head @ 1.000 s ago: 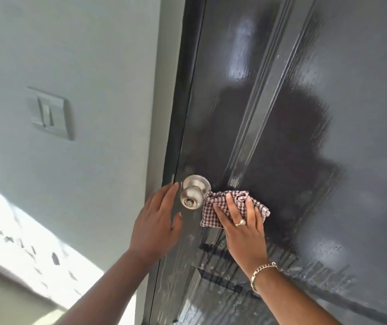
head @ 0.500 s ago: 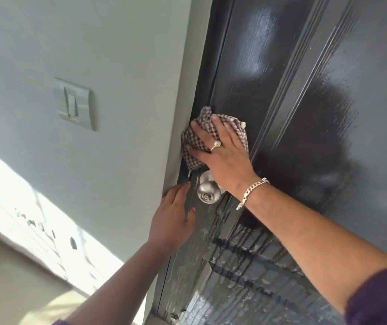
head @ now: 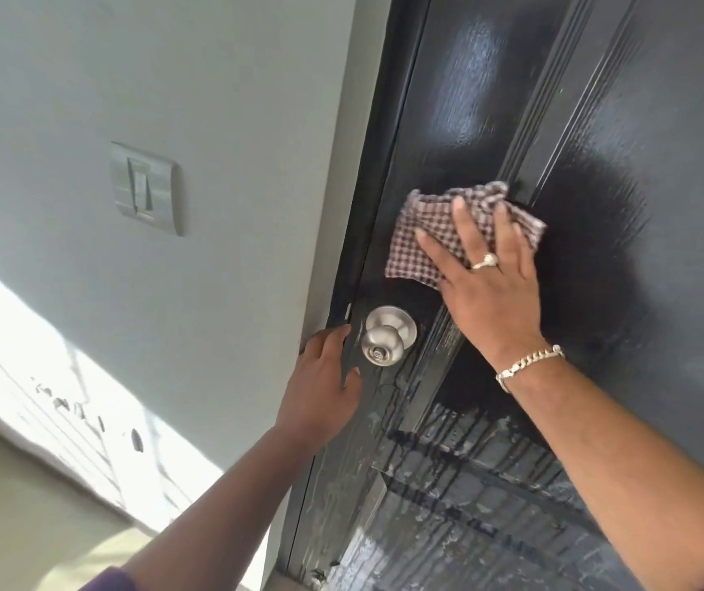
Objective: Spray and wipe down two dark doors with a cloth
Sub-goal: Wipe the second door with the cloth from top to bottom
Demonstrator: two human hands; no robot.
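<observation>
A glossy dark door [head: 648, 142] fills the right of the view, with wet streaks and drips on its lower panels. My right hand [head: 486, 283] presses a checked brown-and-white cloth [head: 422, 236] flat against the door above the knob, fingers straight and spread. A round silver door knob [head: 386, 339] sticks out near the door's left edge. My left hand [head: 324, 386] rests flat on the door edge just left of and below the knob, fingers straight. No spray bottle is in view.
A pale grey wall [head: 213, 100] stands left of the door frame, with a grey light switch [head: 145, 187] on it. A bright patch of sunlight [head: 43, 368] crosses the lower wall.
My right hand carried the cloth up from beside the knob to the door's left edge, then swept it right, onto the panel above the knob. My left hand stayed by the knob.
</observation>
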